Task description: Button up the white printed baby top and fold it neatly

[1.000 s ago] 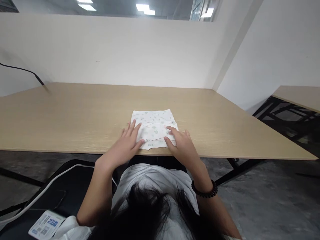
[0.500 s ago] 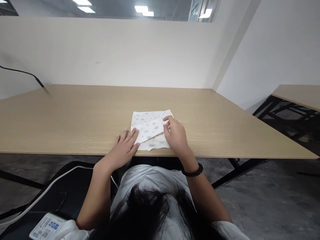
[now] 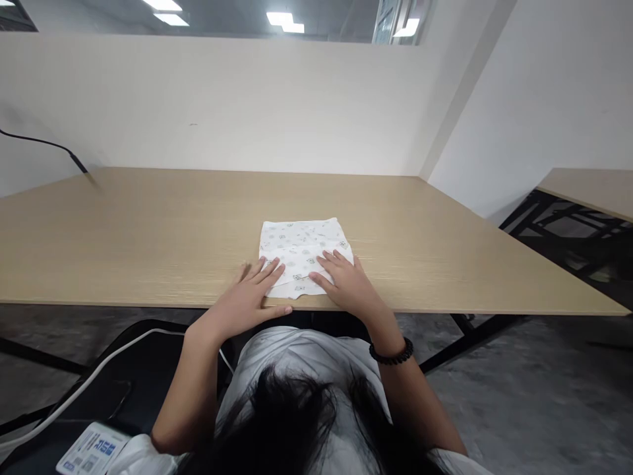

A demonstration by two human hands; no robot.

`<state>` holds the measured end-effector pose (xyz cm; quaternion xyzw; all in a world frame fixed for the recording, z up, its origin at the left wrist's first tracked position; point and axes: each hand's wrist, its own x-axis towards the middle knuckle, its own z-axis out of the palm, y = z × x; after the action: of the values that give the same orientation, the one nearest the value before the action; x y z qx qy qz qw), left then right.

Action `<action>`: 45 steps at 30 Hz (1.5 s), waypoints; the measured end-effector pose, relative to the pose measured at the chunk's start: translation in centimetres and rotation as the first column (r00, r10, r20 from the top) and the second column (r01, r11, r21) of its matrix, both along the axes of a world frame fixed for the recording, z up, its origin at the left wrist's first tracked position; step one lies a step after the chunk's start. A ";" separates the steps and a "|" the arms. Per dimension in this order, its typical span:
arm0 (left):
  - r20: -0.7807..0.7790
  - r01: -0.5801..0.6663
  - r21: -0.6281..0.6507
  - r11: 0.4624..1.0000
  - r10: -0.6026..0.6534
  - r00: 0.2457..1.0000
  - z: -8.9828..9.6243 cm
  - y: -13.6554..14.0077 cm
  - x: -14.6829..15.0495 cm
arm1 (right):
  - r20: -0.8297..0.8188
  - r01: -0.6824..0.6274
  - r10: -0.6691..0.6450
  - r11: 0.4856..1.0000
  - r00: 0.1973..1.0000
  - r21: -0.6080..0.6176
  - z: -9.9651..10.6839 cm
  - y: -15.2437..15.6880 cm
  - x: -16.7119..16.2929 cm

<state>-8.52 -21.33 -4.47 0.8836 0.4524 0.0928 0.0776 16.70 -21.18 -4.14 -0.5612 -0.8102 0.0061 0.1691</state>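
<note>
A white cloth (image 3: 306, 233) with small printed figures lies on the table near its front edge. Part of it is folded over, leaving a crease across the middle and a layer edge near the front. My left hand (image 3: 246, 299) rests on the cloth's left side with fingers spread, its thumb by the table edge. On the right side, my right hand (image 3: 347, 280) lies flat with fingers apart, covering the cloth's front right corner. Neither hand grips anything.
The light wood table (image 3: 173, 231) reaches back to a white wall. A black cable (image 3: 59, 146) hangs at the far left. A white cord (image 3: 99, 369) and a white printed box (image 3: 93, 450) are at the lower left. Another table (image 3: 593, 188) stands at the right.
My right hand has let go of the raised fold edge and now presses it flat, closer to the front. The left hand has shifted slightly, its thumb moving toward the table edge.
</note>
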 end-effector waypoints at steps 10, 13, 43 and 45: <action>0.328 0.175 0.004 0.985 -0.167 0.930 0.6 0.3 -3.1 | -0.139 -0.253 0.237 0.961 0.962 -0.116 -0.1 -3.7 7.3; 0.355 0.256 0.033 0.966 -0.251 0.901 1.1 -0.2 -3.2 | -0.217 -0.327 0.318 0.945 0.923 -0.010 -0.5 -4.3 8.2; 0.625 -0.180 -0.257 0.950 0.305 0.718 0.0 7.1 0.2 | -0.428 0.273 -0.285 0.958 0.858 -0.090 0.5 4.0 5.4; 0.598 -0.195 -0.199 0.960 0.277 0.752 0.1 7.0 0.3 | -0.406 0.277 -0.267 0.960 0.874 -0.035 0.2 3.5 5.0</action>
<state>-8.21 -14.34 -4.33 0.7326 0.5145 0.3587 0.2644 21.72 -17.63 -3.93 -0.6537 -0.6704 0.0890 0.3397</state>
